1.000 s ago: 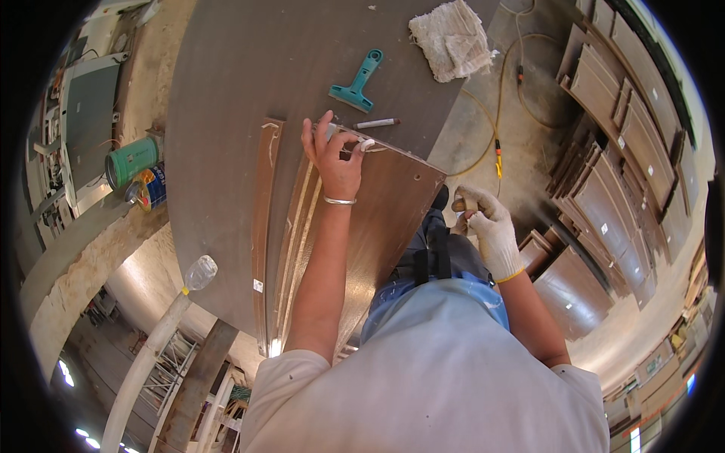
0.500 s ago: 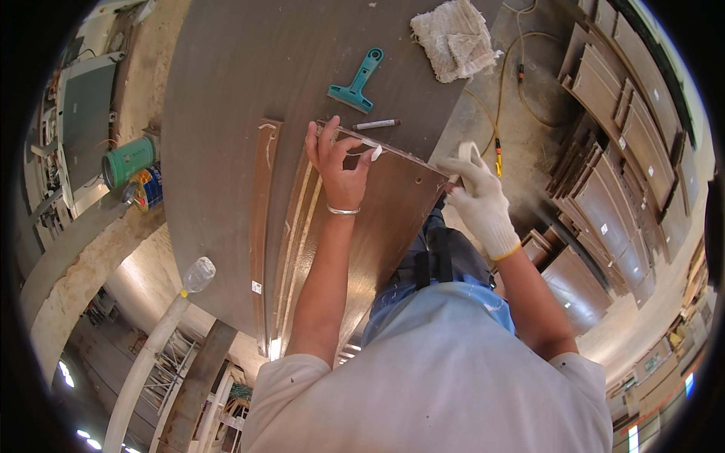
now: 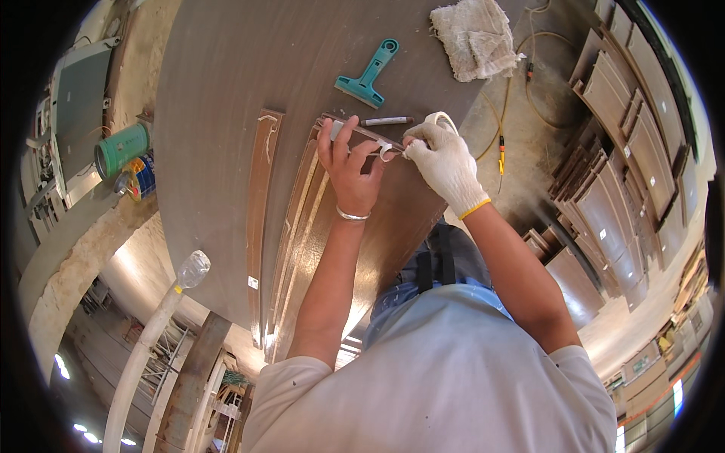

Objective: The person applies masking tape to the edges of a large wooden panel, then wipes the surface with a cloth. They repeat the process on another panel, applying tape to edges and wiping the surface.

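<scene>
My left hand (image 3: 352, 170), bare with a silver bracelet, reaches over the far edge of a brown board (image 3: 393, 189). Its thumb and forefinger pinch a curled strip of white tape (image 3: 387, 154), while the other fingers rest on the board's edge. My right hand (image 3: 447, 162), in a white knit glove with bare fingertips, holds a roll of masking tape (image 3: 440, 118) close by at the same edge. Just beyond lies a marker pen (image 3: 387, 121). A teal scraper (image 3: 370, 74) is farther off on the table.
A folded off-white rag (image 3: 476, 39) lies on the far right of the brown table (image 3: 219, 151). Long brown strips (image 3: 263, 196) lie left of the board. A hose (image 3: 501, 143) crosses the floor at right, near stacked panels (image 3: 604, 189). Tins (image 3: 124, 151) stand at left.
My right hand has moved left with the tape roll, from the board's right corner to beside my left hand. My left hand has shifted slightly right along the edge.
</scene>
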A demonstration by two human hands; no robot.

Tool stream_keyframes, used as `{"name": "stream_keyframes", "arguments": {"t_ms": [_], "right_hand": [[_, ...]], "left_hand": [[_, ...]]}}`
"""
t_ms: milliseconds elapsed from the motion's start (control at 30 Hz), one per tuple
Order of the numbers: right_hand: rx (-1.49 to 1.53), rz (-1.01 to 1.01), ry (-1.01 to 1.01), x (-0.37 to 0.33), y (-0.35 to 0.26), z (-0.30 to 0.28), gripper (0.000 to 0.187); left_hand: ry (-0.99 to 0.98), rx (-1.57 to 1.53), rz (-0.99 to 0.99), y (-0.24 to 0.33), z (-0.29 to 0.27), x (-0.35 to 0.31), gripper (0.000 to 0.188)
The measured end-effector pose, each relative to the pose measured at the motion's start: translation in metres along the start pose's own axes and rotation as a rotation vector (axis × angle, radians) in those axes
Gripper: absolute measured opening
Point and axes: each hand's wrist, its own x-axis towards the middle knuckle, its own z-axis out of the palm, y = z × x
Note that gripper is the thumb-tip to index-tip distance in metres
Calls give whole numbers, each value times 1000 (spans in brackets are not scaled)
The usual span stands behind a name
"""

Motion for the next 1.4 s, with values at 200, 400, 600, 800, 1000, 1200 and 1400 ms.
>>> {"name": "stream_keyframes", "arguments": {"t_ms": [200,400,600,800,1000,1200,1400], "right_hand": [[-75,54,-150,31,-8,4,36],[-167,-19,-234,42,-9,11,49],[-191,20,-340,36,-11,6,52],[-185,14,-274,31,-15,5,46],[-234,-47,-237,29,-10,7,37],[-228,-1,-214,23,-7,10,32],[-270,-52,-140,21,-6,15,31]], "left_hand": [[-43,17,24,-3,-4,1,31],[-69,27,16,-4,-5,-2,36],[-72,-1,-21,-3,-5,-1,42],[-90,-41,-75,-3,-10,3,32],[-76,-60,-137,-6,-10,9,22],[-71,-56,-165,-7,-8,9,18],[-61,-38,-159,-8,-6,8,18]]}}
